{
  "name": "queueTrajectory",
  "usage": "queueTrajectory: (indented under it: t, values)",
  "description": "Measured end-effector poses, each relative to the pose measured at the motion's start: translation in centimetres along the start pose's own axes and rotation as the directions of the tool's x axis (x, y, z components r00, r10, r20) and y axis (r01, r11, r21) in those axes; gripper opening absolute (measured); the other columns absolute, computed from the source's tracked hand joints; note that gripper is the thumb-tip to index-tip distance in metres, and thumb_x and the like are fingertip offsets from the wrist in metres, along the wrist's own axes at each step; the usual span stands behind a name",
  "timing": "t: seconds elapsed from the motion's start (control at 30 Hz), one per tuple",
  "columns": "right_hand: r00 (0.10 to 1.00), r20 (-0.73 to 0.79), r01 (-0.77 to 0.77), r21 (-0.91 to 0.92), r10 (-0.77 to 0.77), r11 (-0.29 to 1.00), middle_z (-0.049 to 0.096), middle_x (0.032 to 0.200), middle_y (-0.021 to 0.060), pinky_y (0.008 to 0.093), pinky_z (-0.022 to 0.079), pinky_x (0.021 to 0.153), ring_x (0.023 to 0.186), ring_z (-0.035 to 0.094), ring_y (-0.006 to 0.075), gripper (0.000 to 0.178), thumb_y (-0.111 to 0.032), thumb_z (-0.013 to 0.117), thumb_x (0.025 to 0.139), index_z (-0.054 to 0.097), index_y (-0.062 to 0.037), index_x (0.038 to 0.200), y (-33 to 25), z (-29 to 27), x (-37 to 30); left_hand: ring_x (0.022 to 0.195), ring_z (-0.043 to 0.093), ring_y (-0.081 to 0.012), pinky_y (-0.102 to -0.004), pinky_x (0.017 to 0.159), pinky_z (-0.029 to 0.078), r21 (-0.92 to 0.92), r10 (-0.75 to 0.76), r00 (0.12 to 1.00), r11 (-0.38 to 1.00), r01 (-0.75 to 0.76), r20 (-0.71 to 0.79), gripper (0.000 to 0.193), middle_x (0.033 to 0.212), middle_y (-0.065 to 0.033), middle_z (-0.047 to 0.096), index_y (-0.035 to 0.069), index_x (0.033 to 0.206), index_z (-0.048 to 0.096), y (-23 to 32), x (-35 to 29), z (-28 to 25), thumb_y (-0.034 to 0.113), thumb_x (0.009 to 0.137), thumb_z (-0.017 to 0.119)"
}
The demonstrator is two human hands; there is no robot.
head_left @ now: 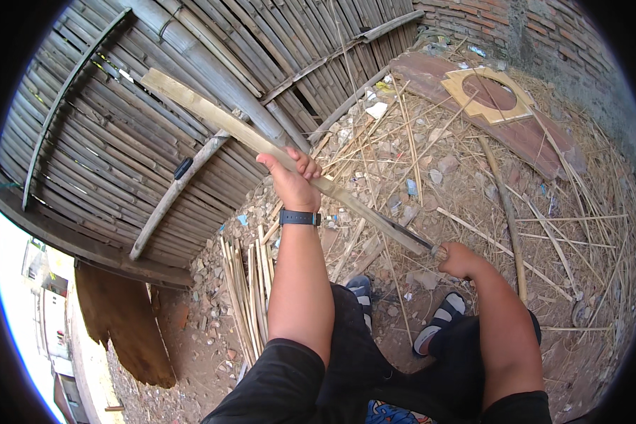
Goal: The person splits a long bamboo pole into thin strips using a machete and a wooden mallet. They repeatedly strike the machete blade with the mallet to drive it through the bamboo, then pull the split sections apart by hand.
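A long split piece of pale bamboo (212, 113) slants from the upper left down toward the lower right in front of me. Around its middle, my left hand (295, 180) is closed, thumb up along it. Close to its lower end my right hand (465, 261) makes a fist round the handle of a knife. The knife's dark, narrow blade (406, 233) lies along the bamboo, pointing up and left. Most of the handle is hidden in the fist.
A slatted bamboo wall (212, 49) stands at the left and ahead, a brick wall (579, 42) at the far right. Bamboo strips (244, 297) lean in a bundle by my left arm. A pole (502, 212) and a brown board (431, 78) lie on the littered ground.
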State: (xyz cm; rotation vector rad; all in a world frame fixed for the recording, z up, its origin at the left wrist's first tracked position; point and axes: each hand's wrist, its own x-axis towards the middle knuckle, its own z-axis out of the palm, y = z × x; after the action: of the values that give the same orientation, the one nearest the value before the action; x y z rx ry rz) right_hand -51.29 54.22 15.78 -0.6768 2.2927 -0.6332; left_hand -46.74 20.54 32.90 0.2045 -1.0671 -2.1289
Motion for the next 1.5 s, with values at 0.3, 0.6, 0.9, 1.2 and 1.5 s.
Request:
queueTrajectory:
  t: [0.3, 0.6, 0.9, 1.2, 1.5]
  values:
    - [0.972, -0.169, -0.195, -0.184, 0.164, 0.963, 0.068, 0.109, 0.0253, 0.0445, 0.053, 0.089, 0.103, 0.066, 0.0396, 0.046, -0.012, 0.065, 0.075, 0.063, -0.0011, 0.120, -6.2, 0.9, -2.7, 0.052, 0.030, -0.0116, -0.0276, 0.053, 0.031, 0.037, 0.024, 0.999, 0.999, -0.023, -0.025, 0.071, 0.063, 0.0026, 0.034, 0.013, 0.083, 0.044, -0.5, 0.0, 0.0, 0.084, 0.085, 0.034]
    - [0.978, 0.119, -0.194, 0.235, 0.170, 0.952, 0.067, 0.102, 0.0262, 0.0407, 0.052, 0.083, 0.095, 0.067, 0.0348, 0.053, -0.017, 0.071, 0.074, 0.059, 0.0070, 0.119, -3.4, 0.2, -1.3, 0.051, 0.027, -0.0123, -0.0269, 0.053, 0.029, 0.072, -0.006, 1.000, 0.997, 0.006, 0.005, 0.073, 0.059, 0.0022, 0.033, 0.014, 0.081, 0.043, 1.0, -0.7, 0.0, 0.085, 0.086, 0.028]
    - [0.974, -0.200, -0.141, -0.158, 0.108, 0.977, 0.068, 0.107, 0.0253, 0.0435, 0.054, 0.085, 0.101, 0.066, 0.0389, 0.047, -0.014, 0.070, 0.076, 0.062, -0.0028, 0.121, -6.0, 1.7, -1.4, 0.053, 0.028, -0.0124, -0.0271, 0.054, 0.029, 0.080, 0.017, 1.000, 0.997, -0.018, 0.024, 0.075, 0.060, 0.0023, 0.033, 0.014, 0.081, 0.044, 0.8, -0.3, -1.0, 0.087, 0.084, 0.029]
    - [0.968, -0.233, -0.096, 0.008, 0.095, 0.995, 0.066, 0.111, 0.0249, 0.0470, 0.052, 0.090, 0.105, 0.065, 0.0393, 0.040, -0.011, 0.065, 0.080, 0.060, -0.0003, 0.118, -8.3, 1.6, -1.2, 0.053, 0.028, -0.0125, -0.0277, 0.056, 0.029, 0.070, -0.005, 0.994, 0.998, -0.003, 0.109, 0.075, 0.061, 0.0016, 0.033, 0.013, 0.083, 0.044, 0.2, -1.7, 1.4, 0.088, 0.082, 0.031]
    - [0.954, -0.213, -0.225, -0.047, 0.210, 0.973, 0.068, 0.109, 0.0224, 0.0462, 0.054, 0.086, 0.102, 0.067, 0.0363, 0.037, -0.009, 0.062, 0.082, 0.060, -0.0029, 0.119, -5.0, 4.1, 1.9, 0.053, 0.028, -0.0124, -0.0285, 0.056, 0.030, 0.079, -0.023, 0.969, 0.997, 0.003, 0.247, 0.076, 0.060, 0.0013, 0.032, 0.013, 0.082, 0.044, -0.3, -3.4, 3.6, 0.088, 0.081, 0.034]
